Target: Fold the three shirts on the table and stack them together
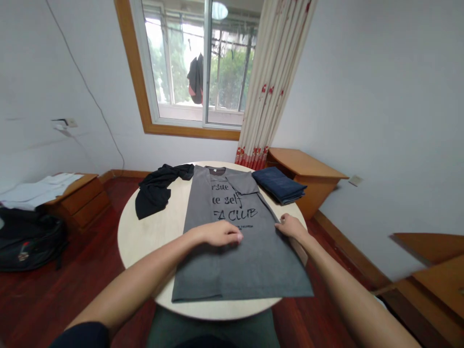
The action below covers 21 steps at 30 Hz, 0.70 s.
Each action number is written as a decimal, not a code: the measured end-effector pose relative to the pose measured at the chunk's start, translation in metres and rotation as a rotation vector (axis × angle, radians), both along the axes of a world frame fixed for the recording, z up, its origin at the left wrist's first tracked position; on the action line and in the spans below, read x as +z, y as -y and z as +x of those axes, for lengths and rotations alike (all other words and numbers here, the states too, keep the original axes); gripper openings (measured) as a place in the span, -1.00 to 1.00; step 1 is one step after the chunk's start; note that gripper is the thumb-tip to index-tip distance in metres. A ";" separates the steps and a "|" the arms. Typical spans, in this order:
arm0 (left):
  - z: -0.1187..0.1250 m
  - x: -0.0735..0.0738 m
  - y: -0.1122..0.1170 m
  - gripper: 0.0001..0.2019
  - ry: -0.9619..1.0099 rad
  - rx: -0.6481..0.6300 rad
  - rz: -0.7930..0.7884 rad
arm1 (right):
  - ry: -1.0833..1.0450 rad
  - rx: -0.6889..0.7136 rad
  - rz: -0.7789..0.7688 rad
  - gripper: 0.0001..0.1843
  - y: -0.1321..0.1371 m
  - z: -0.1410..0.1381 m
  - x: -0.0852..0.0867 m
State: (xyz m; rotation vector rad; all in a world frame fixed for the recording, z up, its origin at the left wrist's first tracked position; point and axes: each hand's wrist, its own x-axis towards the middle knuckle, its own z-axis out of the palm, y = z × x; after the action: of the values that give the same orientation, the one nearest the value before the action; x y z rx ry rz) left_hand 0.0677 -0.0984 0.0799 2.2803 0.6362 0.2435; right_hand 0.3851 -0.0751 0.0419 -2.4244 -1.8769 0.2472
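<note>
A grey T-shirt (246, 270) with black printed lettering lies front side up on the round pale table (132, 237), its collar toward the window. Its left part is folded inward in a long strip, and one sleeve lies turned in across the print. My left hand (223, 233) rests on the middle of the shirt, fingers curled together with nothing visible in them. At the shirt's right edge, my right hand (290, 226) pinches the fabric between thumb and fingers. The hem hangs slightly past the table edge at the lower right.
Crumpled black clothing (155, 191) lies at the table's back left. Folded dark blue jeans (279, 184) sit at the back right, near a wooden desk (304, 166). A black bag (31, 239) and a wooden cabinet (85, 203) stand at the left.
</note>
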 end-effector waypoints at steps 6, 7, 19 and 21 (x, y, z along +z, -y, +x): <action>0.016 -0.057 -0.030 -0.66 0.192 0.226 -0.036 | -0.442 -0.076 -0.208 -0.62 0.022 0.008 0.018; 0.016 -0.061 -0.028 -0.65 0.224 0.232 -0.049 | -0.497 -0.064 -0.209 -0.62 0.025 0.004 0.023; 0.023 -0.044 0.006 -0.43 0.064 0.125 0.229 | -0.875 0.337 -0.591 -0.62 -0.010 -0.064 0.037; 0.026 -0.042 0.009 -0.44 -0.044 0.112 0.330 | -0.862 0.244 -0.432 -0.67 -0.048 -0.053 0.032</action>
State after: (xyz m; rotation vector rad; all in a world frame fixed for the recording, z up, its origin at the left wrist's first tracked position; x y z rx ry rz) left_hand 0.0940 -0.1074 0.0376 2.5733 0.7961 0.3774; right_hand 0.3320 -0.0272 0.0744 -1.7481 -1.7592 1.5486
